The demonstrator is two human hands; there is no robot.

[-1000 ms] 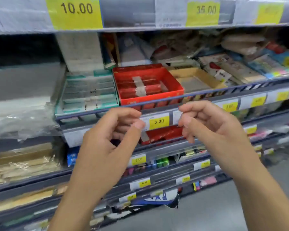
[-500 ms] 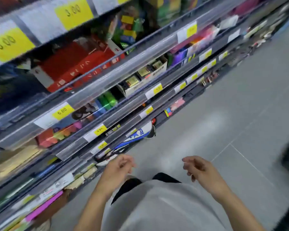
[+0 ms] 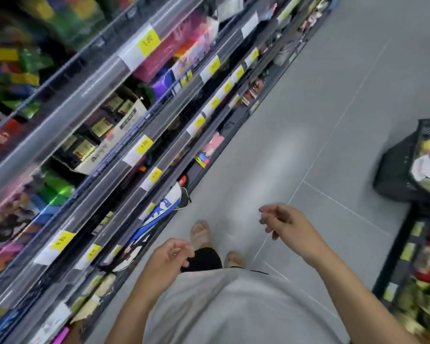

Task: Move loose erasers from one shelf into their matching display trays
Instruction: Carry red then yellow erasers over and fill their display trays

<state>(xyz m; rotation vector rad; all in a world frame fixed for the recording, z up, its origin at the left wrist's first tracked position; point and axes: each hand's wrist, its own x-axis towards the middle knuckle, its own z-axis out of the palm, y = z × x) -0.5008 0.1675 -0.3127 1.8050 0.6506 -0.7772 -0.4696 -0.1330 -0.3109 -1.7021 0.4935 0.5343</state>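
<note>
My left hand point(image 3: 168, 258) & right hand point(image 3: 287, 225) hang over the floor point(image 3: 308, 120), fingers loosely curled, holding nothing; shelves point(image 3: 124, 115) to my left, too blurred to pick out erasers

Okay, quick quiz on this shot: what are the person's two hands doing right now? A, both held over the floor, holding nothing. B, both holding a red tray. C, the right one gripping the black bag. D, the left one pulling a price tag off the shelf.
A: the left hand and the right hand hang over the grey floor with loosely curled fingers, holding nothing.
</note>
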